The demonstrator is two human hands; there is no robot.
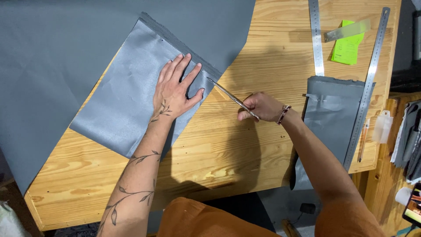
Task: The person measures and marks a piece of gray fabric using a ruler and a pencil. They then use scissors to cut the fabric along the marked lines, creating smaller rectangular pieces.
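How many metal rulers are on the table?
3: one long ruler upright at top centre, a short ruler across the green pad, another long ruler along the right edge.

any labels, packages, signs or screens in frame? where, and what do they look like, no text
Green paper slip: far right of the wooden table, under a short steel ruler; rectangular, bright lime green, print too small to make out.
Screen: lower right frame edge, off the table; only a lit corner in a dark frame shows, blurred.
No packages or signs are visible.

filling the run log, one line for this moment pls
left hand flat on grey fabric | right hand holds scissors at fabric edge
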